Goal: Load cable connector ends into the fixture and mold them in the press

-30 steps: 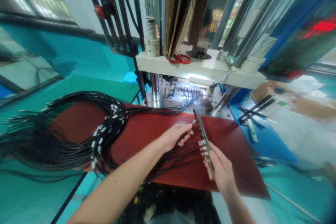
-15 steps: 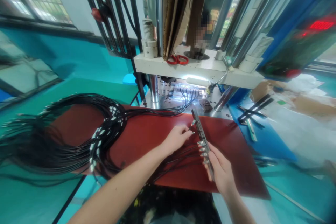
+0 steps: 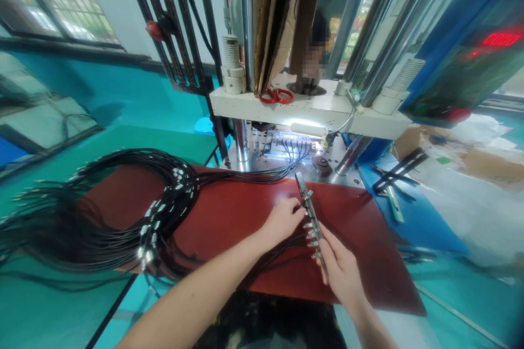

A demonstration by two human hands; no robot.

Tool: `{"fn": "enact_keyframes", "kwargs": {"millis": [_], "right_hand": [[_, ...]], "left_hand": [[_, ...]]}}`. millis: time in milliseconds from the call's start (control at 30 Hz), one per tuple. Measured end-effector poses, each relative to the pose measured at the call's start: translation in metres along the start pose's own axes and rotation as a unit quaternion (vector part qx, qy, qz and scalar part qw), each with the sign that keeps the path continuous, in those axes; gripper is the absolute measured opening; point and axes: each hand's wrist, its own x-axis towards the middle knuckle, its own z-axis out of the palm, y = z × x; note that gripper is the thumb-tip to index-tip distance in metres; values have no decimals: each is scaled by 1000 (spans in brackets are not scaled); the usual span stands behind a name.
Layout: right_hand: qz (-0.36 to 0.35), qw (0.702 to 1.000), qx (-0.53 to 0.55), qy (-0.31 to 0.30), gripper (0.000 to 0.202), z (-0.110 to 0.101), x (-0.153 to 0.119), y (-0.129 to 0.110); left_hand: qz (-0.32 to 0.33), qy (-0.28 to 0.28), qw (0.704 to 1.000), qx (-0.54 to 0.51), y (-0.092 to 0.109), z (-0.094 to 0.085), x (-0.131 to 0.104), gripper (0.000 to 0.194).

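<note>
My right hand (image 3: 341, 264) grips the lower end of a narrow metal bar (image 3: 301, 182), which is tilted above the red-brown board (image 3: 229, 218). Several silvery cable connectors (image 3: 311, 234) sit along the bar's left side, their thin black cables trailing down and left. My left hand (image 3: 284, 221) is closed in a pinch on a black cable (image 3: 303, 203) whose metal connector lies against the bar's upper half. Its exact seating is too small to tell. Left of my hands, a large coil of black cables (image 3: 164, 212) with white and silver ends rests on the board.
Behind the board stands a press (image 3: 270, 106) with steel columns and a lit lower plate; black cables run into a block (image 3: 282, 147) there. Red-handled scissors (image 3: 277, 96) lie on its white crossplate. Tools (image 3: 393, 202) and plastic bags (image 3: 470, 185) are at the right.
My left hand has moved slightly right, bringing the cable's connector from beside the bar up against it. The right hand still holds the bar, shifted slightly left.
</note>
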Motion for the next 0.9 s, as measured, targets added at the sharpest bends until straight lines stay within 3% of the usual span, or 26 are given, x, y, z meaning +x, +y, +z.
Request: {"fn": "enact_keyframes", "kwargs": {"millis": [67, 167, 233, 333, 433, 600, 700, 800, 900], "right_hand": [[3, 1000, 4, 1, 57, 1, 0, -1], [19, 999, 35, 16, 58, 0, 0, -3], [29, 998, 58, 25, 59, 0, 0, -3], [33, 997, 67, 30, 59, -1, 0, -3], [27, 998, 56, 28, 58, -1, 0, -4], [25, 998, 48, 37, 60, -1, 0, -4], [24, 998, 48, 35, 62, -1, 0, -3], [23, 998, 56, 24, 62, -2, 0, 0], [30, 997, 65, 15, 61, -3, 0, 2]], "left_hand": [[12, -3, 1000, -21, 0, -6, 0, 21], [20, 63, 998, -19, 1, -20, 2, 17], [28, 98, 994, 40, 1, -30, 3, 21], [49, 51, 986, 152, -2, -35, 1, 24], [87, -9, 971, 221, -6, -28, -5, 27], [108, -12, 957, 270, -4, -20, -9, 29], [99, -24, 968, 231, -1, -21, -3, 33], [81, -75, 990, 90, 0, -21, 5, 32], [-32, -142, 985, -94, 0, -18, 10, 25]]}}
